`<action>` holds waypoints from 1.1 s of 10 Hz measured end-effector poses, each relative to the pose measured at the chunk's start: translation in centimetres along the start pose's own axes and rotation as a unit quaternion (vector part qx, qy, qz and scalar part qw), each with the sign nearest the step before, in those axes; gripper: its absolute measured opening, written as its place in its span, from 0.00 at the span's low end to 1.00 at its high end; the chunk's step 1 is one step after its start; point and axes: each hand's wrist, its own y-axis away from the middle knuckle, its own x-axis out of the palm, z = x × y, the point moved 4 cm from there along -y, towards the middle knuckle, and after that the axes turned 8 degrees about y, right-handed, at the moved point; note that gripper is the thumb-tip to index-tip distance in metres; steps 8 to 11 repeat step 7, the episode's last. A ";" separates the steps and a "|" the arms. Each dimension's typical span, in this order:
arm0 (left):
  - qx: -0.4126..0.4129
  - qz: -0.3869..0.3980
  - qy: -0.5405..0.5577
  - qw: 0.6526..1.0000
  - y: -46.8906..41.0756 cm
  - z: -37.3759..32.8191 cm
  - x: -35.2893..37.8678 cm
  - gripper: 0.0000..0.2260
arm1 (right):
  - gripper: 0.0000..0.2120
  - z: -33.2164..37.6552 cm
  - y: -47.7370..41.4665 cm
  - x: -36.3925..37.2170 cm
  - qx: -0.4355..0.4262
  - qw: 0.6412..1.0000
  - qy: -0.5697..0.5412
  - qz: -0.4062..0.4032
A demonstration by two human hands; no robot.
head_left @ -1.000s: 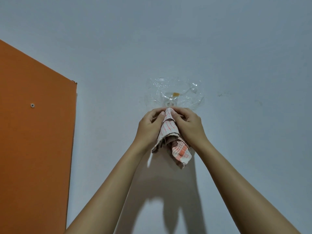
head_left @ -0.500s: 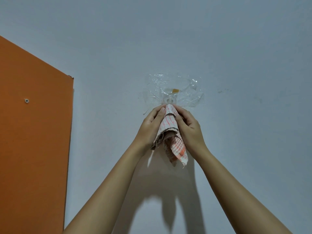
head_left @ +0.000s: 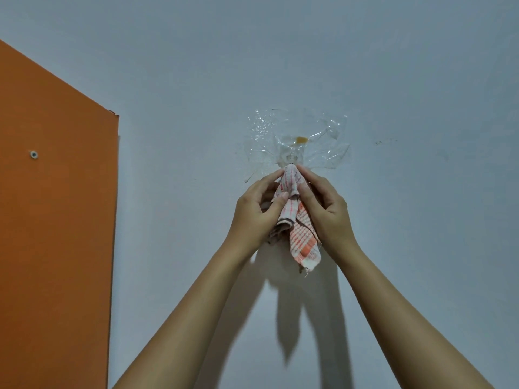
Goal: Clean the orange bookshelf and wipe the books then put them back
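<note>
Pale grey wall (head_left: 393, 66), matte. Flat orange bookshelf (head_left: 56, 220) panel at left edge, one screw (head_left: 34, 154) in it. Crinkled clear tape (head_left: 297, 141) holds a small hook (head_left: 292, 157). Left hand (head_left: 254, 217) and right hand (head_left: 327, 211) both pinch the orange-checked woven cloth (head_left: 302, 237) just below the hook.

**A:** Where is the wall (head_left: 421, 80) open?

**B:** Right of the right grip (head_left: 328, 211), above the clear tape patch (head_left: 323, 127), and in the strip between the left grip (head_left: 258, 214) and the orange bookshelf panel (head_left: 56, 220).

**A:** And what blocks the way?

**B:** The panel fills the left side. In the middle, both grips pinch the checked cloth (head_left: 303, 240) from either side, just under the small clear hook (head_left: 292, 157), closing it off from below. Both forearms cross the space beneath, with a narrow gap of wall between them.
</note>
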 end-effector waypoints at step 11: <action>-0.023 -0.049 -0.104 0.993 0.9 -4.9 -0.9 0.12 | 0.13 4.0 1.1 -2.2 0.045 0.983 0.176 0.028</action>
